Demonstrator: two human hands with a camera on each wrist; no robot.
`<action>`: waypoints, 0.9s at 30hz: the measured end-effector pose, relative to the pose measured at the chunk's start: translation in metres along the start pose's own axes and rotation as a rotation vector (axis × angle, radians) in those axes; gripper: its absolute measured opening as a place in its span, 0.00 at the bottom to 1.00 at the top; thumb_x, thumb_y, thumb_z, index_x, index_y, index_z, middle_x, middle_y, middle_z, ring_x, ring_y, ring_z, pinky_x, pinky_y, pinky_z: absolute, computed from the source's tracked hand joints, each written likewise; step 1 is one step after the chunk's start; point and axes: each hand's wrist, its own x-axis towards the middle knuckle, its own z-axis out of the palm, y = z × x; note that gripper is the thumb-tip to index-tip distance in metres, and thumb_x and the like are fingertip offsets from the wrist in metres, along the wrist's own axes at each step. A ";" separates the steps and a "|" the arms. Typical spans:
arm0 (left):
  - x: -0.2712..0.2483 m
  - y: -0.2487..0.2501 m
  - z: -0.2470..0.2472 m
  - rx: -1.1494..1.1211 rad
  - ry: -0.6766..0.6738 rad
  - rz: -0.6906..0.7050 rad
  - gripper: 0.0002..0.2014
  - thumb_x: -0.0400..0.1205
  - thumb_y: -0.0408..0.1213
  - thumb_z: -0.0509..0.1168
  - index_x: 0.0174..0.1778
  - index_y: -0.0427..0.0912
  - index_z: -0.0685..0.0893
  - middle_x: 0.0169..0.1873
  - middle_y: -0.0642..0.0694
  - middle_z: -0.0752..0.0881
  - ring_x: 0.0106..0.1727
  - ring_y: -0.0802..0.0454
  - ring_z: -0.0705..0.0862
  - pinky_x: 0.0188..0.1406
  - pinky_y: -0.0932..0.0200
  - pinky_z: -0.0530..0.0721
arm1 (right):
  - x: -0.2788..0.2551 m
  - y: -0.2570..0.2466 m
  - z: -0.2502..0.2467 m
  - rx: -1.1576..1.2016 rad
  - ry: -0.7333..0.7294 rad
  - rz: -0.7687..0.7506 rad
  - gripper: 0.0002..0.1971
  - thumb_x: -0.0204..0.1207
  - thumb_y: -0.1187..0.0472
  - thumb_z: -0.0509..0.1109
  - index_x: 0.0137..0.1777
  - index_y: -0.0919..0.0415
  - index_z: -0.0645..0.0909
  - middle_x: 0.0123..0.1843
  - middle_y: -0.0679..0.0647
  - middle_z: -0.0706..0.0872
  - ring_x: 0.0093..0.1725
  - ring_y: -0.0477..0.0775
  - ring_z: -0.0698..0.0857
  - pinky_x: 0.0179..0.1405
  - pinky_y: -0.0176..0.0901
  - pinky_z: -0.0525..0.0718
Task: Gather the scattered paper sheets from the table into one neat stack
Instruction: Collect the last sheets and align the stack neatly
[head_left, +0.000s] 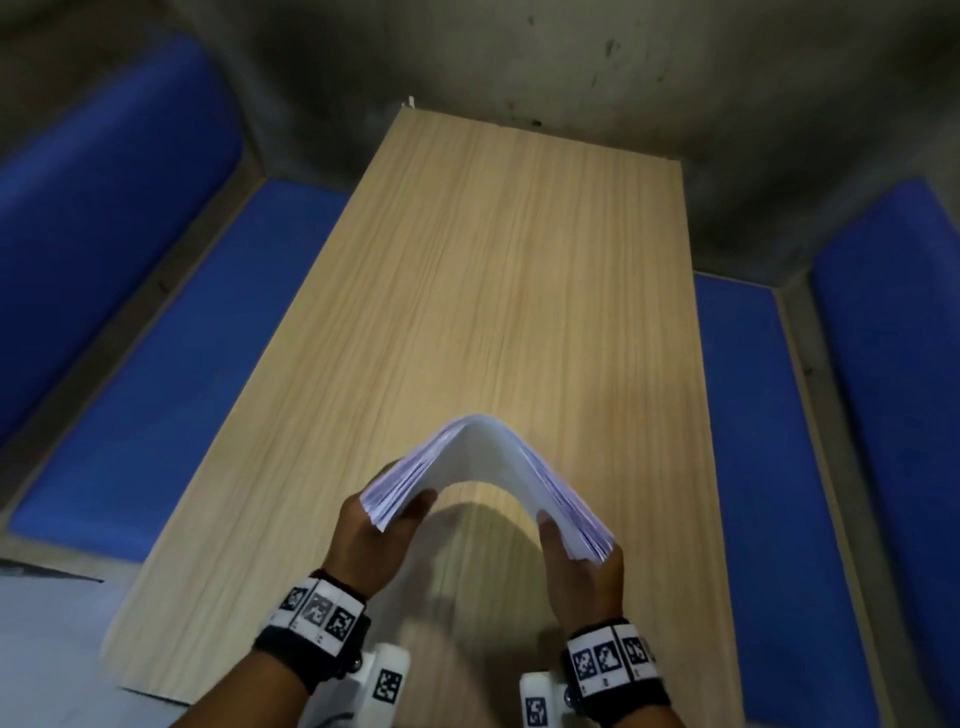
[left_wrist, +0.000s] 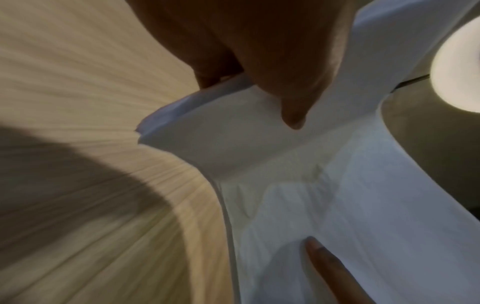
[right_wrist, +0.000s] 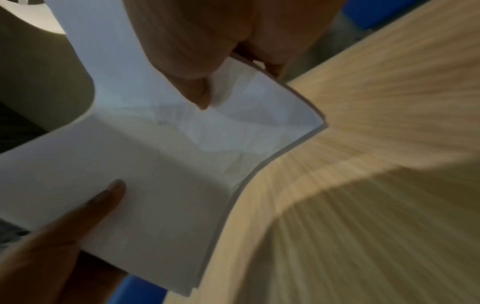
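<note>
Above the tabletop's (head_left: 498, 270) near edge: paper stack (head_left: 483, 457) bowed upward, left hand (head_left: 376, 540) and right hand (head_left: 584, 566) pinching opposite ends, probably to loosen and align sheets.

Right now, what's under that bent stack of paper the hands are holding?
Under the arched paper stack only bare wooden table and the stack's shadow show. The left hand and right hand cover the table beneath its ends.

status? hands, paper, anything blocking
Left hand and right hand each grip one end of the paper stack. Stack bowed upward, held above the table. No loose sheets visible on it; nothing in the way.
</note>
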 end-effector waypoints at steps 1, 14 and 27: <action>-0.002 -0.011 0.005 0.025 0.002 -0.037 0.24 0.78 0.30 0.76 0.53 0.69 0.83 0.43 0.89 0.83 0.52 0.76 0.86 0.46 0.84 0.77 | 0.002 0.016 0.002 -0.006 -0.009 0.102 0.10 0.74 0.59 0.79 0.44 0.47 0.79 0.42 0.46 0.88 0.42 0.44 0.86 0.46 0.40 0.84; -0.005 -0.051 0.004 -0.067 -0.028 -0.151 0.19 0.76 0.33 0.78 0.37 0.70 0.91 0.34 0.79 0.88 0.40 0.79 0.87 0.42 0.75 0.80 | 0.009 0.062 0.000 -0.043 -0.020 0.289 0.31 0.68 0.52 0.81 0.69 0.63 0.77 0.57 0.57 0.87 0.48 0.43 0.86 0.47 0.29 0.84; -0.007 -0.077 0.005 0.018 -0.065 -0.198 0.08 0.75 0.41 0.80 0.45 0.56 0.89 0.33 0.77 0.89 0.42 0.80 0.86 0.46 0.62 0.83 | 0.006 0.056 -0.011 -0.026 -0.060 0.171 0.09 0.71 0.60 0.79 0.47 0.49 0.85 0.47 0.46 0.89 0.38 0.22 0.84 0.43 0.29 0.83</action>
